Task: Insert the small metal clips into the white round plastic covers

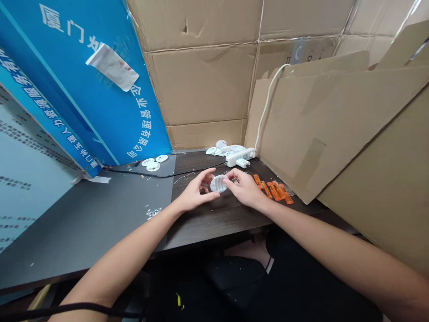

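A white, round plastic case part (218, 184) with parallel slots or ribs across its face is held up above the dark tabletop. My right hand (244, 188) pinches its right edge between thumb and fingers. On the other side, my left hand (196, 190) has its thumb and fingers spread around the left edge; whether they touch it is hard to tell. Some small pieces behind my right hand are partly hidden. Just right of that hand lie several orange strips (275, 190) in a row.
Behind the hands are a white power strip (239, 156) with a plugged-in adapter (243, 163) and a pile of white round parts (221, 149). More white discs (153, 166) lie at left, near a black cable (161, 175). Small clear bits (153, 213) are scattered in front. Cardboard walls (204, 85) enclose the table.
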### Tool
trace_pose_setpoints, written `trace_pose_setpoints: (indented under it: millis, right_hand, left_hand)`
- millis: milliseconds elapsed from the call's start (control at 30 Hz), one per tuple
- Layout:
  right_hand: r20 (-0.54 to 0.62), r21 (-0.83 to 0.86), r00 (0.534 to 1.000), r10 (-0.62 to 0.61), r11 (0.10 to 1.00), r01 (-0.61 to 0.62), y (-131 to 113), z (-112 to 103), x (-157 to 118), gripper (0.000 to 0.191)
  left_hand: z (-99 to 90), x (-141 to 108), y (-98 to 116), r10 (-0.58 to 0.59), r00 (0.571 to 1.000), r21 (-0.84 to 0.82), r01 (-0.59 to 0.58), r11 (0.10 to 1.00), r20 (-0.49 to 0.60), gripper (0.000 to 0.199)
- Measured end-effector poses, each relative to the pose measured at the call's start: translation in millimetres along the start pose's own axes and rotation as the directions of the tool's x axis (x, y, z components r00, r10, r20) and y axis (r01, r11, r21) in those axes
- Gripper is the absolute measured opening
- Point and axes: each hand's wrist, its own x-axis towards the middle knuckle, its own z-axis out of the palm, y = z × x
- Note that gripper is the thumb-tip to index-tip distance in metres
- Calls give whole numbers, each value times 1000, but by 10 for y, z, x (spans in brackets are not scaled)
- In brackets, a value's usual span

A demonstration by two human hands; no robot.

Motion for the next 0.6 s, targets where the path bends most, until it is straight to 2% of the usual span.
trace_pose_setpoints:
  millis: [100,167,233,400,600]
  right_hand:
    - [-14,-122,993,-118,986,116,-5,-5,-30,19]
    - [-7,-160,978,-207,966,203,4,3,-43,15]
    - [7,-208,964,-267,942,263,21,15,-50,13]
    - [98,-342,940,-326,876,340,46,28,-65,21]
    - [213,-442,925,-315,813,379,60,0,-70,25]
  left_hand:
    - [20,2,-10,-4,996,-44,0,999,-92,53]
    - [20,0,-13,38,987,39,-33,999,-155,45]
    - [8,-6,-20,86,981,140,-62,988,-172,40]
    - [-40,-28,-57,155,980,383,-98,918,-121,20]
    - [-79,-33,-102,160,986,486,-118,866,-45,10]
